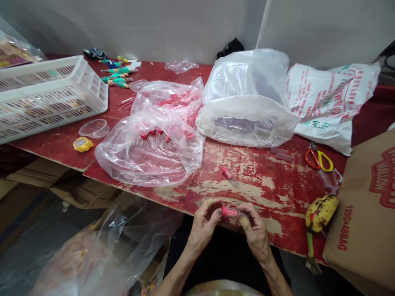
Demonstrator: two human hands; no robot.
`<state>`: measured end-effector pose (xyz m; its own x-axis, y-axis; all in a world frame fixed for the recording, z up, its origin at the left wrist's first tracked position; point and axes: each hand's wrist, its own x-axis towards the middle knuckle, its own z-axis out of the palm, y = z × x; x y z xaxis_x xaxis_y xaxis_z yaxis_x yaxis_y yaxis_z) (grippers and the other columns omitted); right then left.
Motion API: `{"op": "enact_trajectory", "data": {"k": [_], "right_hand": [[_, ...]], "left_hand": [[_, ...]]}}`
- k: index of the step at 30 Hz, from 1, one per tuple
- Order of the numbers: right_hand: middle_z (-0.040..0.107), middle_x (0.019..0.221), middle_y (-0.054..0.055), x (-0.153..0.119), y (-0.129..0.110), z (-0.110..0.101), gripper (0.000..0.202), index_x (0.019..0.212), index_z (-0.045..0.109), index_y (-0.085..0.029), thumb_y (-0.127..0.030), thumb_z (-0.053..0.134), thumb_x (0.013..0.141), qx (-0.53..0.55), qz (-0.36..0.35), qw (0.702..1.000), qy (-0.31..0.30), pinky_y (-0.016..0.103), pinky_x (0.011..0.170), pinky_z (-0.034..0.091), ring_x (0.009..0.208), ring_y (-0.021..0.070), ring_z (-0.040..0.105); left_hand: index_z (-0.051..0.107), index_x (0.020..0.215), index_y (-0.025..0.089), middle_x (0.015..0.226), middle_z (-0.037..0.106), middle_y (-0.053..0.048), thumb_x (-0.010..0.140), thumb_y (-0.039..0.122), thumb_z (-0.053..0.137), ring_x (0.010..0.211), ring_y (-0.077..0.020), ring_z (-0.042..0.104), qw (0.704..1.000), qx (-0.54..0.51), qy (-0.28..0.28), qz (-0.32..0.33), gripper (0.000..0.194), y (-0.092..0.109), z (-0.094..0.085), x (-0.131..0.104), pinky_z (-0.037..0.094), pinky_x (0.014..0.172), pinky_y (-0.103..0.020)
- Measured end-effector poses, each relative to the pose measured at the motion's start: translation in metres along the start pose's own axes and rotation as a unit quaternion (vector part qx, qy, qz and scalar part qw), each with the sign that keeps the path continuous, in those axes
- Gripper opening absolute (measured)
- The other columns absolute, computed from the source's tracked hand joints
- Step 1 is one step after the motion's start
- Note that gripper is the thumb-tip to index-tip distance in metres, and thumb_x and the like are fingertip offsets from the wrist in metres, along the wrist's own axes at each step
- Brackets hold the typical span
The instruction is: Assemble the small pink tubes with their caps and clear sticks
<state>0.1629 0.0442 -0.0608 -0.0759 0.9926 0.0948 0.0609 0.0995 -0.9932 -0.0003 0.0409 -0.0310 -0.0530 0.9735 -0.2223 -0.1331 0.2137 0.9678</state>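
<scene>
So, L to R: left grip (203,222) is pinched closed on the red end of a small tube (230,212), held by the near edge of the worktop (253,164). Tube's prob. light, stiff, a bit slick, maybe crackable, so imo hold both ends w/ gentle pressure. Looks reddish-pink w/ pale specks. Right grip (253,230) is closed on its other end, mostly hiding it.

A patchily worn red table (256,172) stands against a plain grey wall (154,33). The floor (18,250) below is dim.
</scene>
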Motion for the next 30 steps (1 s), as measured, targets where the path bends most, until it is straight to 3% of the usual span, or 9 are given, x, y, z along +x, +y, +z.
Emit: {"op": "enact_trajectory", "data": {"k": [2, 4, 7, 10, 12, 16, 19, 23, 30], "right_hand": [[0.057, 0.092, 0.003, 0.0002, -0.0004, 0.0003, 0.013, 0.096, 0.062, -0.022, -0.031, 0.054, 0.090, -0.013, -0.012, 1.000, 0.003, 0.027, 0.068, 0.048, 0.077, 0.0166, 0.058], [0.057, 0.093, 0.004, 0.0005, -0.0004, 0.0002, 0.013, 0.096, 0.062, -0.022, -0.031, 0.054, 0.090, -0.024, -0.022, 0.999, 0.001, 0.027, 0.071, 0.048, 0.082, 0.0181, 0.058], [0.056, 0.097, 0.005, 0.0007, 0.0002, 0.0001, 0.014, 0.098, 0.061, -0.022, -0.031, 0.053, 0.091, -0.023, -0.017, 1.000, -0.006, 0.027, 0.070, 0.048, 0.084, 0.0185, 0.058], [0.056, 0.095, 0.005, 0.0009, -0.0004, 0.0007, 0.014, 0.097, 0.060, -0.021, -0.031, 0.052, 0.092, -0.022, -0.013, 1.000, -0.003, 0.028, 0.072, 0.048, 0.085, 0.0188, 0.057], [0.056, 0.096, 0.004, 0.0011, -0.0014, 0.0010, 0.013, 0.098, 0.060, -0.022, -0.031, 0.051, 0.092, -0.027, -0.026, 0.999, -0.003, 0.028, 0.075, 0.047, 0.088, 0.0188, 0.057], [0.056, 0.097, 0.003, 0.0005, -0.0010, 0.0002, 0.012, 0.099, 0.060, -0.024, -0.028, 0.051, 0.092, -0.031, -0.042, 0.999, -0.014, 0.027, 0.078, 0.046, 0.090, 0.0175, 0.056], [0.054, 0.097, 0.002, -0.0002, 0.0017, -0.0005, 0.011, 0.099, 0.060, -0.025, -0.028, 0.052, 0.092, -0.017, -0.029, 0.999, -0.014, 0.028, 0.078, 0.046, 0.088, 0.0170, 0.057], [0.054, 0.097, 0.002, -0.0009, 0.0025, -0.0005, 0.011, 0.100, 0.059, -0.026, -0.028, 0.051, 0.093, -0.012, -0.019, 1.000, -0.006, 0.028, 0.079, 0.045, 0.090, 0.0173, 0.057], [0.054, 0.095, 0.004, -0.0027, 0.0041, 0.0011, 0.012, 0.098, 0.060, -0.022, -0.029, 0.053, 0.091, -0.010, -0.020, 1.000, -0.011, 0.026, 0.066, 0.048, 0.083, 0.0184, 0.058]], "left_hand": [[0.064, 0.092, 0.017, 0.073, 0.060, 0.001, 0.081, 0.038, 0.062, 0.063, -0.0115, 0.054, 1.000, 0.009, -0.003, -0.023, 0.024, -0.0006, -0.0008, 0.0001, 0.045, 0.062, -0.022], [0.064, 0.089, 0.017, 0.071, 0.059, 0.001, 0.081, 0.036, 0.064, 0.064, -0.0115, 0.054, 1.000, 0.013, -0.012, -0.021, 0.021, -0.0009, -0.0020, -0.0007, 0.045, 0.063, -0.022], [0.067, 0.093, 0.019, 0.088, 0.063, -0.002, 0.080, 0.029, 0.065, 0.082, -0.0160, 0.059, 0.999, 0.034, -0.021, 0.029, 0.017, -0.0009, -0.0036, -0.0025, 0.046, 0.078, -0.025], [0.064, 0.104, 0.021, 0.100, 0.063, -0.004, 0.079, 0.028, 0.066, 0.094, -0.0195, 0.059, 0.999, 0.017, -0.015, 0.044, 0.026, -0.0015, -0.0034, -0.0029, 0.046, 0.085, -0.029], [0.063, 0.105, 0.020, 0.096, 0.063, -0.004, 0.080, 0.032, 0.065, 0.089, -0.0184, 0.060, 1.000, 0.009, -0.005, 0.025, 0.029, -0.0027, -0.0025, -0.0024, 0.047, 0.079, -0.028], [0.065, 0.091, 0.017, 0.074, 0.060, 0.000, 0.082, 0.036, 0.063, 0.066, -0.0126, 0.055, 1.000, 0.013, -0.013, -0.009, 0.021, -0.0058, -0.0021, -0.0022, 0.046, 0.065, -0.023], [0.067, 0.093, 0.019, 0.086, 0.063, -0.002, 0.080, 0.029, 0.065, 0.081, -0.0156, 0.059, 0.999, 0.021, -0.018, 0.026, 0.016, -0.0071, -0.0031, -0.0038, 0.046, 0.076, -0.025], [0.062, 0.109, 0.023, 0.102, 0.063, -0.004, 0.076, 0.024, 0.068, 0.093, -0.0186, 0.059, 0.999, -0.014, -0.025, 0.037, 0.033, -0.0065, -0.0027, -0.0042, 0.046, 0.084, -0.029], [0.065, 0.090, 0.018, 0.081, 0.063, 0.000, 0.080, 0.033, 0.066, 0.074, -0.0126, 0.058, 1.000, -0.025, -0.005, -0.011, 0.018, -0.0080, -0.0013, -0.0030, 0.046, 0.071, -0.022]]}}
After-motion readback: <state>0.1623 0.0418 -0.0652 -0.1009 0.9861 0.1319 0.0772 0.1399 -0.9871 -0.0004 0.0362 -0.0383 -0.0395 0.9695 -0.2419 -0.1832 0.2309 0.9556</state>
